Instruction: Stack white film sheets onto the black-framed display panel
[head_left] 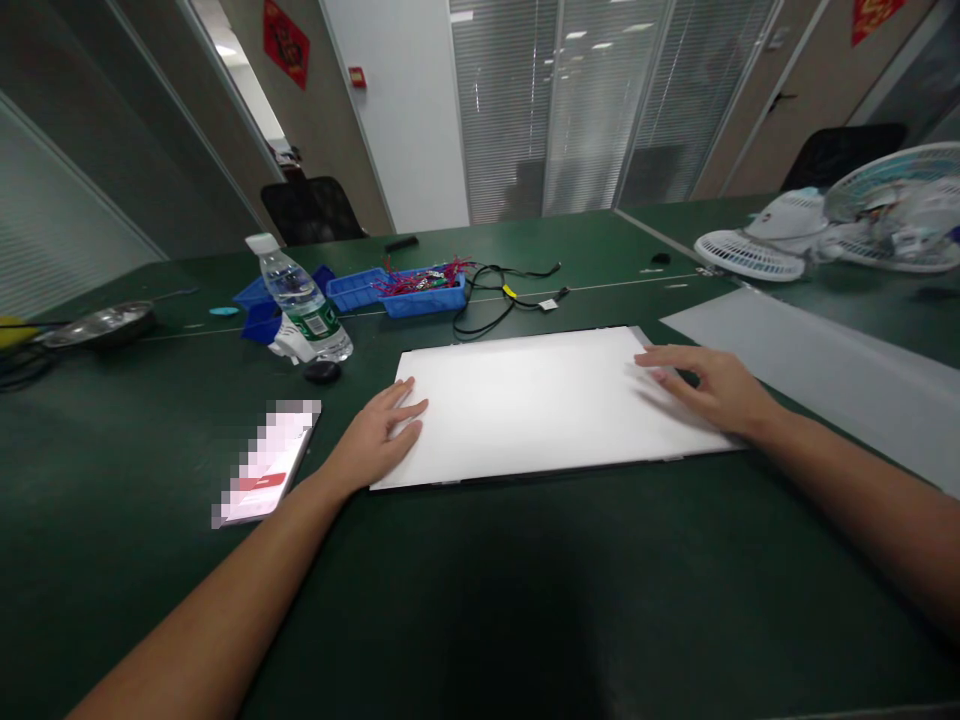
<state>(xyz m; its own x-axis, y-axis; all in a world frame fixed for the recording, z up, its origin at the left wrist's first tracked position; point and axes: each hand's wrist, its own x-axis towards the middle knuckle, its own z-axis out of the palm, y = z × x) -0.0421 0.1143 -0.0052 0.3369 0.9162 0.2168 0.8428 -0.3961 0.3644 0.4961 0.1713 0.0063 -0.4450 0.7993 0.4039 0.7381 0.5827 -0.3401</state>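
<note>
A white rectangular panel (525, 405) with thin dark edges lies flat on the green table (480, 590). My left hand (381, 432) rests on its left edge, fingers spread and holding nothing. Over the panel's right part is my right hand (701, 385), its fingers apart and nothing between them; whether its fingertips touch the surface is hard to tell. A phone (271, 462) with a lit, partly pixelated screen lies left of my left hand.
Behind the panel are a black cable (484, 325) and a blue tray (426, 300) of red wires. A water bottle (304, 300) and black mouse (322, 372) stand left. A translucent sheet (832, 370) and fan parts (757, 250) lie right.
</note>
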